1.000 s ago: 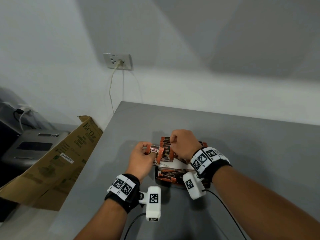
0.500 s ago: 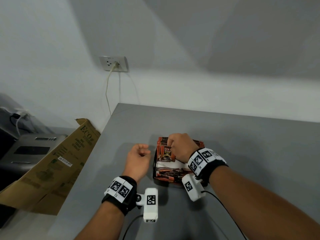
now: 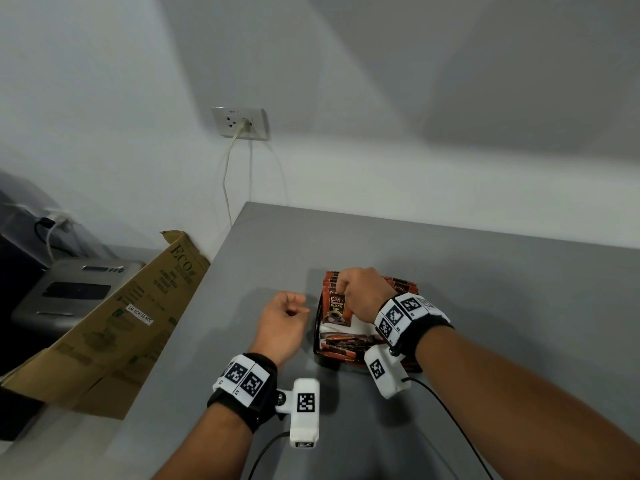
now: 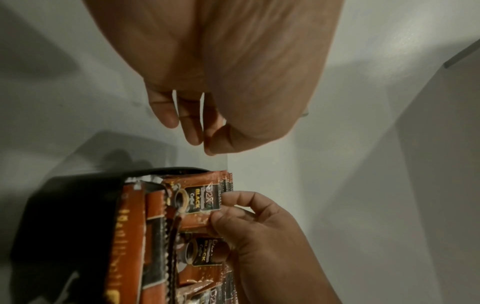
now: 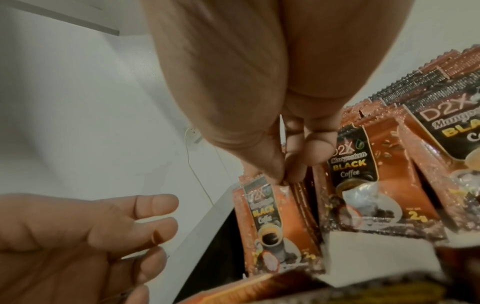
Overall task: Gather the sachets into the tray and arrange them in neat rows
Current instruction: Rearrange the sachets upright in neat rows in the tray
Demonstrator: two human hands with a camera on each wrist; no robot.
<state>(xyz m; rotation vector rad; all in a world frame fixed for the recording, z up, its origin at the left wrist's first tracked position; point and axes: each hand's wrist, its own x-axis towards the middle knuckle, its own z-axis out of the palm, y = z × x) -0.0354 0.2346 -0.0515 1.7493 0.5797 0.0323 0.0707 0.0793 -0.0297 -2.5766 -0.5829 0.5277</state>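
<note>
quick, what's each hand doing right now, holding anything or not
Left hand: holds nothing, fingers loosely curled, beside the tray.
Right hand: pinches the top edge of the front sachet standing in the tray.

To my left a cardboard box (image 3: 114,323) leans against the grey surface (image 3: 485,289); a cord hangs from the wall socket (image 3: 240,123).

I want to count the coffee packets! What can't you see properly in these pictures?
- Head view: the right hand and its wrist camera cover much of the black tray, so the standing orange coffee sachets cannot be counted.
- Right wrist view: the right-hand sachets are cut off by the frame edge.
- Left wrist view: the tray's near side is dark and blurred.
</note>
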